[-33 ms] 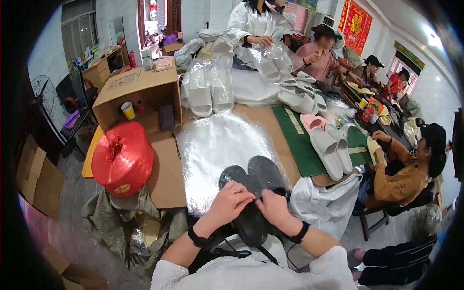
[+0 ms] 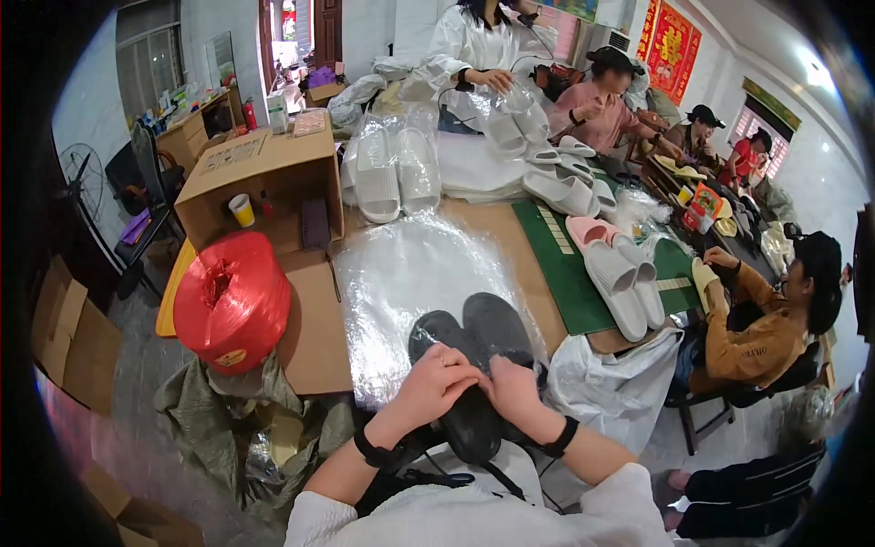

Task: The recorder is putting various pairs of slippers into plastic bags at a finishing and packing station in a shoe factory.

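My left hand (image 2: 430,387) is closed on a pair of dark slippers, its fingertips pinched together over the straps. From the other side my right hand (image 2: 519,401) is closed too, its fingertips meeting those of the left. One black slipper (image 2: 471,428) points down toward my lap. The grey-black sole end of the other slipper (image 2: 497,324) shows beyond my right hand. Whatever small part lies between the fingertips is hidden. Under the slippers' far ends is a stack of clear plastic bags (image 2: 401,283) on the table.
A red roll of plastic twine (image 2: 232,301) and an open cardboard box (image 2: 264,164) stand left. Bagged white slippers (image 2: 398,173) lie beyond the bags. More white slippers (image 2: 618,278) rest on a green mat (image 2: 556,260). Co-workers sit right; one person (image 2: 478,55) stands opposite.
The slippers have shifted very slightly to the left. My right fingertips have moved in against my left ones. At the far side, the person's bagged slippers have moved a little.
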Tool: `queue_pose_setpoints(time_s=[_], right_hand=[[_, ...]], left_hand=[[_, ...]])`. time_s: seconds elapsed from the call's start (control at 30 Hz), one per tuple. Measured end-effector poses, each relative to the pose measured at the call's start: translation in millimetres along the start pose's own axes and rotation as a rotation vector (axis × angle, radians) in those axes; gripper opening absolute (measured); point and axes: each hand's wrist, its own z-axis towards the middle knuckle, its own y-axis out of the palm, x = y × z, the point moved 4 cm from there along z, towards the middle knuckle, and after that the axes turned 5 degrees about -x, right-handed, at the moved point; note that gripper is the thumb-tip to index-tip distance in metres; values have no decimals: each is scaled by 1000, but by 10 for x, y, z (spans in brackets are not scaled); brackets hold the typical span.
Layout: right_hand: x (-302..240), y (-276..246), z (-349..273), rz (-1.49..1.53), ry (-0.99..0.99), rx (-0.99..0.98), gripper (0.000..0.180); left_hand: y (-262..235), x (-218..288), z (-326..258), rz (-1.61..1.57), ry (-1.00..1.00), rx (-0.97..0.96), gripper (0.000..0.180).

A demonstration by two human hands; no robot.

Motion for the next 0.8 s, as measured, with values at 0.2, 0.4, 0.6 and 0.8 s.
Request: queue_pose_setpoints(time_s=[0.2,0.4,0.6,0.8], right_hand=[[94,402,348,175,-201,175,31],[-105,385,934,147,83,142,25],[-155,411,1160,166,194,295,25],[-286,394,1119,195,256,208,29]], left_hand=[[-53,10,-13,-133,54,-108,14],[-206,-49,-70,-196,16,-202,9],[-446,-263,-216,-160,-135,-77,7],[-453,-182,-242,232,-77,97,7]])
